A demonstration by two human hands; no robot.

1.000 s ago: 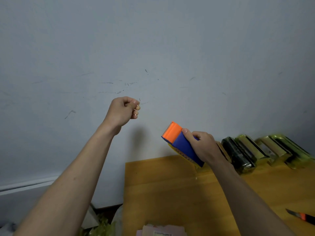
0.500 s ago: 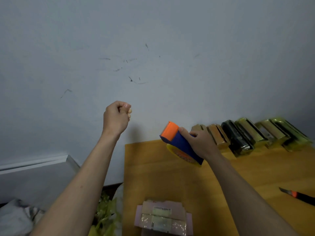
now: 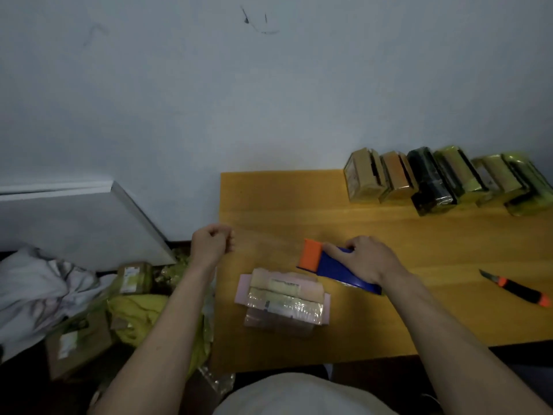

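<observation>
Right hand (image 3: 363, 260) grips 1 blue-and-orange tape dispenser (image 3: 332, 265), fingers curled round it, low over the bench (image 3: 389, 229) just behind 1 pink parcel (image 3: 282, 298). Left hand (image 3: 211, 244): fingers curled; any tape pinched cannot be told. Recommend laying tape squarely along the parcel seam. Also present: 1 utility knife (image 3: 517, 290), 6 wrapped packs (image 3: 431, 181).

Matt blue-and-orange plastic on the tape dispenser (image 3: 329, 266); smooth wood on the table (image 3: 299, 205); glossy clear film over the pink carton (image 3: 284, 296) and the packs (image 3: 431, 181)
</observation>
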